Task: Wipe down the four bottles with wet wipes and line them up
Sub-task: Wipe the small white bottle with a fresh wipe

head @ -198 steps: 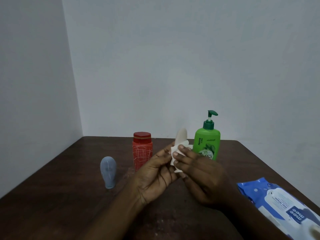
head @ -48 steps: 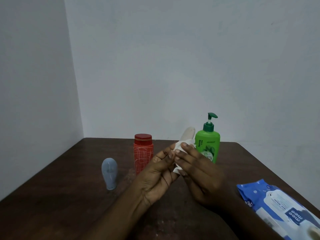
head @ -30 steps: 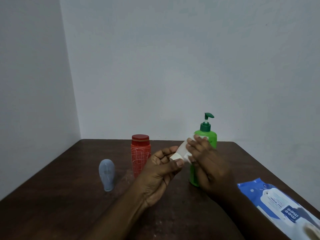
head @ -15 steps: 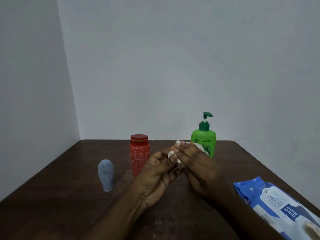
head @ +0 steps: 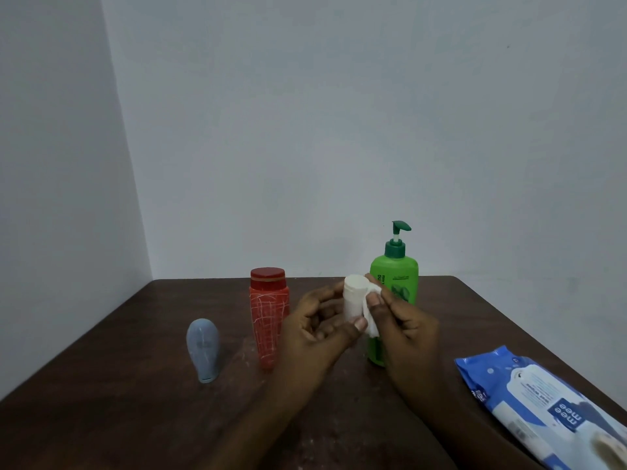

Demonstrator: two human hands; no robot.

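My left hand [head: 319,330] grips a small white bottle [head: 354,296] upright above the table, thumb across its lower part. Against the bottle's right side my right hand [head: 403,325] pinches a white wet wipe [head: 371,312]. Behind the hands stands a green pump bottle [head: 395,276], its lower half hidden by them. A red bottle [head: 269,313] with a red cap stands left of my left hand. Further left a small grey-blue bottle [head: 203,349] stands on its cap end.
A blue and white pack of wet wipes [head: 543,408] lies at the right near the table's edge. The dark wooden table [head: 118,412] sits in a corner between two pale walls.
Both hands have turned the white bottle upright, so its rounded end now points up. The wipe has slid from over the top to the bottle's right side.
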